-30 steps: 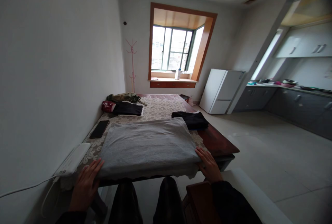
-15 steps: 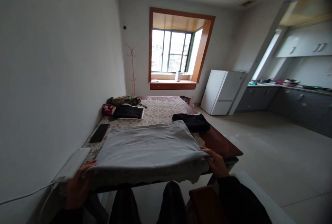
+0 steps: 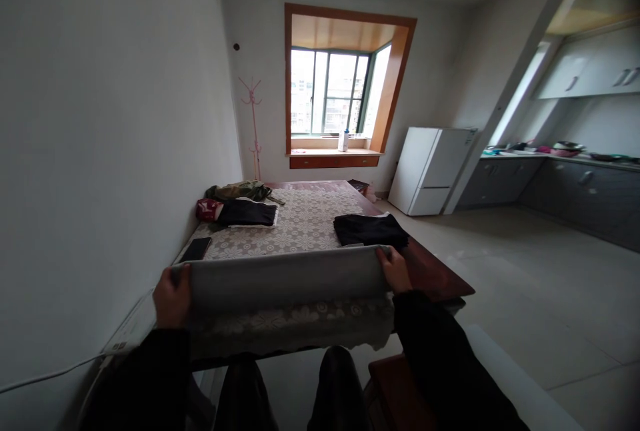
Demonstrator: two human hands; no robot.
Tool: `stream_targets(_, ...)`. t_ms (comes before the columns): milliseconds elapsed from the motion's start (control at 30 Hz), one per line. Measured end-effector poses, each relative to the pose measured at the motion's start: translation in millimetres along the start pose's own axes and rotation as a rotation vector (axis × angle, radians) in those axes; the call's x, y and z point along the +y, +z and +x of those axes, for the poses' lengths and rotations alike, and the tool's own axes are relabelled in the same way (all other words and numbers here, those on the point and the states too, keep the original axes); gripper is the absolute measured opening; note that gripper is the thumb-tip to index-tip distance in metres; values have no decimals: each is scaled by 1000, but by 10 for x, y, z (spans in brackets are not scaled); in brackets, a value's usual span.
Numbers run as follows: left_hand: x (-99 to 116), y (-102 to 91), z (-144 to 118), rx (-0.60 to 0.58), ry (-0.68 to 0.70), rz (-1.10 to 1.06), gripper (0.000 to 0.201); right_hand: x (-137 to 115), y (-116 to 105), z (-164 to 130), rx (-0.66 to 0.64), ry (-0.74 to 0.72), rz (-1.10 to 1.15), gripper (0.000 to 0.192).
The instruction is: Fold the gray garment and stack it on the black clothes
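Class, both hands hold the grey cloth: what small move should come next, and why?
Probably lay the held-up edge of the grey cloth forward, away from the body: the left hand and right hand grip its ends, and the patterned tablecloth shows beyond and beneath it.

The raised gray cloth [image 3: 285,281] hid its own far side, and behind its two ends most fingers of the left hand [image 3: 173,294] and right hand [image 3: 396,271] were out of sight. Beyond its left end, the phone's [image 3: 197,248] near part was covered. Left of it, a dark sleeve [image 3: 143,381] blocked part of a white device [image 3: 126,330], and a white cable [image 3: 50,377] was cut off by the picture's edge. Far beyond it, a bottle's [image 3: 343,140] label was too small to read; far right of it, cookware [image 3: 567,147] looked blurred.
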State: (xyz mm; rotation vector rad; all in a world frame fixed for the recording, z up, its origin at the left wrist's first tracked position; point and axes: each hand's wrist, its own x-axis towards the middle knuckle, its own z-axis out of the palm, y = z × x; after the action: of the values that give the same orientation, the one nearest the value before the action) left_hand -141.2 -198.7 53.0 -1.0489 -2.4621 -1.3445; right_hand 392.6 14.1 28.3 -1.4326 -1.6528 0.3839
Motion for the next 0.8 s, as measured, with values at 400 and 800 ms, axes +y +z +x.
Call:
stream_targets(400,-57,813,358,-305,37,493,49,86,715,341,-301,279,-625,46)
stream_targets(800,-101,838,375,-301,180,535,44,-91,682,312,-325,243,-726,43)
